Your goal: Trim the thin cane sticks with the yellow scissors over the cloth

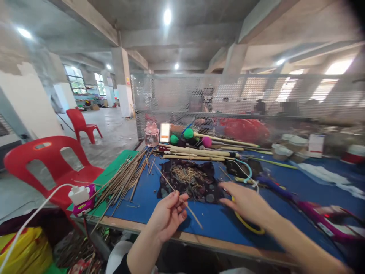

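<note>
My left hand [170, 217] is closed in a pinch on a thin dry stick [194, 217], which slants across the front of the blue tabletop. To the right, my right hand [245, 201] is smeared by motion over a yellow loop-shaped handle [252, 228]. Whether its fingers grip that tool cannot be made out. Between and beyond the hands lies a dark patterned cloth [164, 186] with a heap of short cut stick pieces [186, 176] on it. A loose pile of long brown sticks [125, 177] spreads over the left side of the table.
Behind the cloth are thicker pale rods [196, 152], green and pink balls [207, 142] and a pink-lidded bottle [151, 135]. A perforated metal screen [176, 91] borders the table's back. A power strip [82, 199] sits at the left edge, near a red chair [57, 160].
</note>
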The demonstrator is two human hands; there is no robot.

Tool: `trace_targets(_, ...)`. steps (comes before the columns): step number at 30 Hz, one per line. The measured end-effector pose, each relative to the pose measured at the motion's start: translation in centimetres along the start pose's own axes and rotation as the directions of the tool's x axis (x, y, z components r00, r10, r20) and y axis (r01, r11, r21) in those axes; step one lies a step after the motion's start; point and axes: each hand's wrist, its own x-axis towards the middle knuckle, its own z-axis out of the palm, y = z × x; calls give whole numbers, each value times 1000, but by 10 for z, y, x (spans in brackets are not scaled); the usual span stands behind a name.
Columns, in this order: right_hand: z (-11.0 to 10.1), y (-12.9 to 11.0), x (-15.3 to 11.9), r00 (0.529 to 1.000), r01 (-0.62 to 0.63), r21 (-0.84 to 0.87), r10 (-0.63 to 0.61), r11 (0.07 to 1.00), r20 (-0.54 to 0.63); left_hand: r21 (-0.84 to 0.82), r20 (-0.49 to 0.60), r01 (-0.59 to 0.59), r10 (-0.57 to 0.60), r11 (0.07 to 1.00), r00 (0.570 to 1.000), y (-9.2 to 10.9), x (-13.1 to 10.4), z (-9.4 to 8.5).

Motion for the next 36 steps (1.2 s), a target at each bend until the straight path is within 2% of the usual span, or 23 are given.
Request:
trace_targets(1, 6, -21, -7, 988, 97, 102, -107, 990, 107, -5, 16, 13, -13, 1000, 1000, -6, 3, 4)
trace_targets(2, 15, -40, -15, 972, 147, 216, -181, 965, 147, -9, 43, 25, -25, 1000, 999, -13, 5, 7)
trace_targets(4, 34, -70, -34, 948, 208, 422, -287, 882, 134, -14, 108, 33, -31, 999, 994, -26, 6, 10)
trace_targets(5, 43, -80, -43, 966, 208, 482, -256, 851, 36, -9, 136, 28, -26, 1000, 990, -32, 6, 11)
trace_targets(7, 59, -89, -60, 988, 129, 563, -58, 816, -142, 32, 165, 13, -18, 999, 986, -38, 6, 12)
trace_targets(10, 67, -89, -80, 971, 78, 677, 97, 732, -218, 117, 83, -60, 50, 991, 995, -33, 9, 11)
trace_targets(13, 61, -85, -91, 982, 64, 739, 90, 671, -166, 147, -49, -229, 239, 962, 970, -21, 14, 9)
trace_targets(15, 56, -83, -95, 993, 12, 752, 80, 660, -87, 168, -66, -287, 301, 943, 951, -14, 15, 7)
trace_targets(20, 56, -77, -97, 984, -126, 791, 177, 599, 23, 165, -11, -299, 305, 940, 952, -10, 10, 1)
trace_targets(24, 62, -79, -96, 952, -214, 881, 292, 421, 91, 234, -16, -310, 323, 921, 946, -13, 10, 1)
trace_targets(26, 64, -80, -94, 931, -227, 904, 352, 363, 93, 276, -25, -291, 310, 916, 950, -15, 11, 0)
trace_targets(29, 66, -81, -92, 909, -217, 912, 412, 349, 58, 348, -51, -259, 294, 901, 954, -17, 11, -2)
trace_targets(36, 65, -82, -84, 894, -245, 950, 425, 195, 143, 520, -59, -202, 271, 830, 961, -17, 6, -11)
